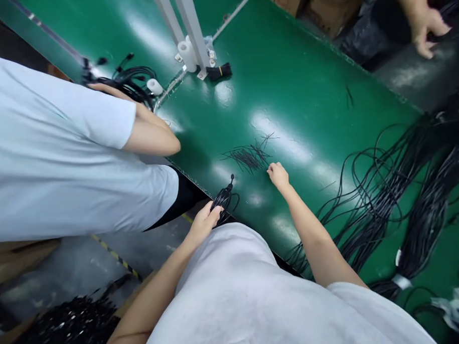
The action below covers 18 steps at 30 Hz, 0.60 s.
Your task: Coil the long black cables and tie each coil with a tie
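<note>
My left hand (204,222) is wrapped round a coiled bundle of black cable (223,197) at the near edge of the green table (315,99). A small connector end sticks up from the bundle, and a loose loop hangs out on its right. My right hand (278,175) is over the table with thumb and fingers pinched together, at the right side of a loose pile of thin black ties (248,156). Whether a tie is between those fingertips is too small to make out.
Long black cables (386,217) spread over the table's right side. A co-worker's arm (151,131) reaches in on the left, by more black cables (135,81). A grey metal post (191,27) stands at the back beside a banded black bundle (220,72). Another person's hand (424,28) shows top right.
</note>
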Tool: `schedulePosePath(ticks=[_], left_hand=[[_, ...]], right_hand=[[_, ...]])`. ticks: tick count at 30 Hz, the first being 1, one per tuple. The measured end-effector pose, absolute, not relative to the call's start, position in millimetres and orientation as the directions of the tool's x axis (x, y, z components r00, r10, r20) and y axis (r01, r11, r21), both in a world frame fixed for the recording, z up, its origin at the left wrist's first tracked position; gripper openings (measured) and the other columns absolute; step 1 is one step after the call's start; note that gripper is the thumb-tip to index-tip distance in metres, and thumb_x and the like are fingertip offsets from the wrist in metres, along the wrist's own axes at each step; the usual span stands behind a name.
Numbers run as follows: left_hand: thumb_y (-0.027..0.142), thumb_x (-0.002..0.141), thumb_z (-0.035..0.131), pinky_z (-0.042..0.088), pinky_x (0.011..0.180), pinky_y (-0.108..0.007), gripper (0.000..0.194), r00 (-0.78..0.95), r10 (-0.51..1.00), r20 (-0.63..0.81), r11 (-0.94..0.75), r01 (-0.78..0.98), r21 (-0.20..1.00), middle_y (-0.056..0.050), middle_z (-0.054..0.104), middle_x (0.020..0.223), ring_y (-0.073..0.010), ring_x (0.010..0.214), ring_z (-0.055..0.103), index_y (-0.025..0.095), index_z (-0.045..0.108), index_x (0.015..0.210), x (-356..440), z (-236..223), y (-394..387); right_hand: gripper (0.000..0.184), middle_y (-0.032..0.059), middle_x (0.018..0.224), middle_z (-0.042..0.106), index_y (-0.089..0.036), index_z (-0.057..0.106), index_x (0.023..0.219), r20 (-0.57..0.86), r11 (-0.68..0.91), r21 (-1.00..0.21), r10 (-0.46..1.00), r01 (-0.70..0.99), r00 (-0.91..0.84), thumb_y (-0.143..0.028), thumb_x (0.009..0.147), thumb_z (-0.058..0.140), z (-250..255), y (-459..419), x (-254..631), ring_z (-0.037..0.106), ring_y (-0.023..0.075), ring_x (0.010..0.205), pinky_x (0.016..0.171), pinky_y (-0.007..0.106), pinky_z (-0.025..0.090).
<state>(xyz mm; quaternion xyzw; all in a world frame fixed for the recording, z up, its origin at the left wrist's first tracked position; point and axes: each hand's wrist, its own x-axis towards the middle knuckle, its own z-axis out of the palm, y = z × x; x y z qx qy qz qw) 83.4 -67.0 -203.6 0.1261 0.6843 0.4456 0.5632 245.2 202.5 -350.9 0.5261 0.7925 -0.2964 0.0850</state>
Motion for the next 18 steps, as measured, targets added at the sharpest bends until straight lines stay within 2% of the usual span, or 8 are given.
schedulePosePath(ticks=[2, 4, 7, 9, 11, 13, 16, 18], left_hand=[[0.051, 0.084, 0.060, 0.024, 0.046, -0.019, 0.035, -0.336, 0.689, -0.642, 0.558, -0.320, 0.766, 0.007, 0.038, 0.061, -0.0060, 0.049, 0.031, 0.016, 0.056, 0.089, 86.9, -205.8, -58.4], [0.050, 0.085, 0.060, 0.024, 0.046, -0.019, 0.034, -0.329, 0.698, -0.636, 0.551, -0.321, 0.771, 0.007, 0.039, 0.061, -0.0061, 0.050, 0.032, 0.017, 0.054, 0.087, 89.2, -205.8, -50.3], [0.048, 0.086, 0.059, 0.024, 0.048, -0.019, 0.031, -0.319, 0.721, -0.615, 0.542, -0.293, 0.788, 0.006, 0.040, 0.061, -0.0064, 0.051, 0.033, 0.017, 0.053, 0.085, 91.1, -201.4, -43.2], [0.046, 0.088, 0.057, 0.026, 0.049, -0.020, 0.029, -0.297, 0.758, -0.580, 0.527, -0.245, 0.814, 0.006, 0.041, 0.061, -0.0071, 0.053, 0.034, 0.017, 0.054, 0.086, 92.0, -196.1, -43.3], [0.044, 0.091, 0.052, 0.028, 0.052, -0.021, 0.028, -0.225, 0.817, -0.530, 0.493, -0.203, 0.846, 0.006, 0.040, 0.060, -0.0079, 0.054, 0.034, 0.017, 0.054, 0.087, 93.0, -190.8, -47.0], [0.042, 0.093, 0.047, 0.030, 0.054, -0.022, 0.026, -0.135, 0.868, -0.478, 0.450, -0.194, 0.872, 0.006, 0.040, 0.058, -0.0082, 0.053, 0.034, 0.017, 0.051, 0.088, 93.5, -187.8, -53.4], [0.041, 0.093, 0.046, 0.029, 0.052, -0.022, 0.022, -0.094, 0.889, -0.449, 0.411, -0.270, 0.870, 0.008, 0.041, 0.058, -0.0079, 0.050, 0.033, 0.019, 0.046, 0.089, 91.2, -189.6, -64.8], [0.043, 0.091, 0.049, 0.028, 0.050, -0.022, 0.024, -0.125, 0.885, -0.449, 0.386, -0.345, 0.856, 0.008, 0.043, 0.060, -0.0072, 0.049, 0.034, 0.019, 0.044, 0.093, 86.7, -193.0, -72.3]], right_hand=[[0.015, 0.0119, 0.102, 0.064, -0.016, 0.061, 0.096, -0.444, 0.260, -0.397, 0.785, 0.880, -0.432, -0.022, 0.090, 0.048, -338.3, 202.0, 257.9, 0.057, 0.0185, 0.086, 0.076, 0.029, 0.042], [0.018, 0.0086, 0.095, 0.064, -0.016, 0.059, 0.100, -0.426, 0.200, -0.475, 0.800, 0.857, -0.423, -0.023, 0.091, 0.045, -320.8, 191.4, 269.6, 0.057, 0.0159, 0.079, 0.073, 0.027, 0.043], [0.022, 0.0024, 0.084, 0.061, -0.018, 0.059, 0.101, -0.404, -0.032, -0.752, 0.811, 0.658, -0.423, -0.032, 0.088, 0.049, -287.7, 146.2, 281.3, 0.050, 0.0116, 0.063, 0.061, 0.025, 0.041], [0.025, -0.0013, 0.074, 0.057, -0.019, 0.062, 0.095, -0.487, -0.243, -0.844, 0.720, 0.477, -0.495, -0.039, 0.082, 0.058, -266.4, 100.5, 279.4, 0.042, 0.0092, 0.054, 0.051, 0.023, 0.033], [0.028, -0.0043, 0.064, 0.051, -0.019, 0.062, 0.086, -0.598, -0.468, -0.798, 0.546, 0.379, -0.587, -0.044, 0.075, 0.066, -250.9, 54.9, 266.1, 0.033, 0.0068, 0.048, 0.046, 0.021, 0.025], [0.029, -0.0065, 0.058, 0.046, -0.018, 0.060, 0.080, -0.633, -0.662, -0.710, 0.451, 0.239, -0.629, -0.043, 0.069, 0.070, -243.0, 22.0, 243.4, 0.029, 0.0056, 0.046, 0.044, 0.021, 0.023], [0.026, -0.0065, 0.057, 0.048, -0.018, 0.060, 0.080, -0.578, -0.753, -0.658, 0.520, -0.018, -0.629, -0.036, 0.066, 0.072, -238.9, 5.1, 207.5, 0.038, 0.0058, 0.049, 0.048, 0.020, 0.034], [0.025, -0.0060, 0.060, 0.052, -0.017, 0.061, 0.082, -0.540, -0.744, -0.662, 0.560, -0.094, -0.629, -0.032, 0.066, 0.073, -236.1, 6.4, 191.0, 0.043, 0.0060, 0.052, 0.053, 0.020, 0.040]])
